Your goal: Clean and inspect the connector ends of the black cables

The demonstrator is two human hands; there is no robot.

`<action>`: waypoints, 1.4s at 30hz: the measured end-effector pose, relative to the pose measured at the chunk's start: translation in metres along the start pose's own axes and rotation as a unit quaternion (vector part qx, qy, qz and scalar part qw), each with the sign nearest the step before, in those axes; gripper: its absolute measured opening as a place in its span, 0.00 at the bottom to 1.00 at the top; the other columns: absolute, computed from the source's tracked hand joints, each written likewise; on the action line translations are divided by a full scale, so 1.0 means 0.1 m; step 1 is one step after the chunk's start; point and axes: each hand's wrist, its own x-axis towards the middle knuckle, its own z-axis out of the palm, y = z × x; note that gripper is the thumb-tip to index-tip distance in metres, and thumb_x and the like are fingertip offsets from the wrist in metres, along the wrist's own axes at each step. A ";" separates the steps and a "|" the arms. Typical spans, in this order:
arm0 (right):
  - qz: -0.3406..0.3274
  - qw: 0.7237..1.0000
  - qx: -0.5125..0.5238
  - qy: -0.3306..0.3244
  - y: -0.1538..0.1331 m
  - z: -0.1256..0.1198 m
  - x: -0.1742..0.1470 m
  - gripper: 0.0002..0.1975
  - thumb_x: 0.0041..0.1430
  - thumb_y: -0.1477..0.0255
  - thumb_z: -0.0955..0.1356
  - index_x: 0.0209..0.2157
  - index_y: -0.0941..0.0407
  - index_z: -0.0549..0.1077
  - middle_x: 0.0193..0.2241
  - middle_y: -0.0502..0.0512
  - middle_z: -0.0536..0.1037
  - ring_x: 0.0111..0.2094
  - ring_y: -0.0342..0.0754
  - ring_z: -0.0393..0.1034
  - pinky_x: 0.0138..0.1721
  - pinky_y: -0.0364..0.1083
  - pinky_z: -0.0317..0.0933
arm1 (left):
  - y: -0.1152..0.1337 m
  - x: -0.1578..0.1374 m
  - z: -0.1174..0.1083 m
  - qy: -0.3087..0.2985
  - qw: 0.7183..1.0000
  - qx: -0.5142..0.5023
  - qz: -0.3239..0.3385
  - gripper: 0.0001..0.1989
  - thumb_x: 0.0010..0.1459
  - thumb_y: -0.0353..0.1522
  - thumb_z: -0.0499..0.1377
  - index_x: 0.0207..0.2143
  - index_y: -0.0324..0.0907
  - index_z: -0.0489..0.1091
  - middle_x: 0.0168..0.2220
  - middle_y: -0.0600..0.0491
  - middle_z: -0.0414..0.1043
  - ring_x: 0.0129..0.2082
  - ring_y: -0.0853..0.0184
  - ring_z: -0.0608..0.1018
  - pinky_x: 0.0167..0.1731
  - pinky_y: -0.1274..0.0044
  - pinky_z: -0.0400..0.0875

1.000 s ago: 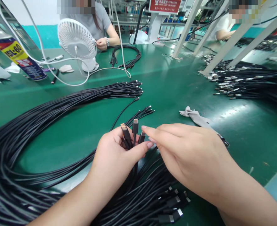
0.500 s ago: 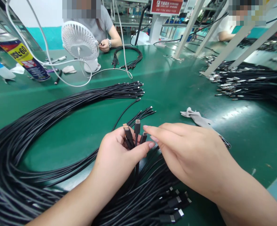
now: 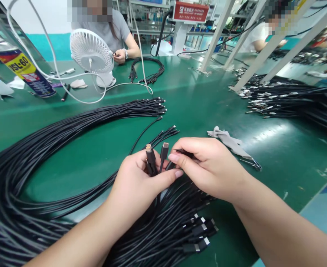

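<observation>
Several black USB cables (image 3: 164,150) stand with their plugs upward in my left hand (image 3: 141,181), whose fingers and thumb wrap round them just below the plugs. My right hand (image 3: 208,167) pinches the end of one black cable between thumb and forefinger, close beside my left thumb; its plug is mostly hidden by the fingers. Under both hands lies a thick bundle of black cables (image 3: 163,218), with plug ends (image 3: 199,230) pointing right. The bundle curves round the left side, and its other ends (image 3: 157,105) lie farther back on the green table (image 3: 191,115).
A white fan (image 3: 91,52) and a tilted spray can (image 3: 26,70) stand at the back left. A grey cloth strip (image 3: 230,142) lies right of my hands. More cables (image 3: 285,98) are piled far right, beside slanted posts (image 3: 252,66). A co-worker (image 3: 118,33) sits opposite.
My right hand has turned and closed on one cable's end beside my left hand. My left hand still holds the other cables. The whole view has shifted slightly.
</observation>
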 end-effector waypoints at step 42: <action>-0.004 0.999 -0.042 0.021 0.05 -0.07 0.01 0.10 0.59 0.77 0.65 0.23 0.59 0.72 0.17 0.46 0.67 0.19 0.38 0.58 0.21 0.38 0.52 | -0.07 0.00 -0.02 0.002 1.000 -0.006 0.001 0.11 0.41 0.33 0.69 0.21 0.41 0.68 0.20 0.59 0.68 0.20 0.70 0.72 0.21 0.78 0.67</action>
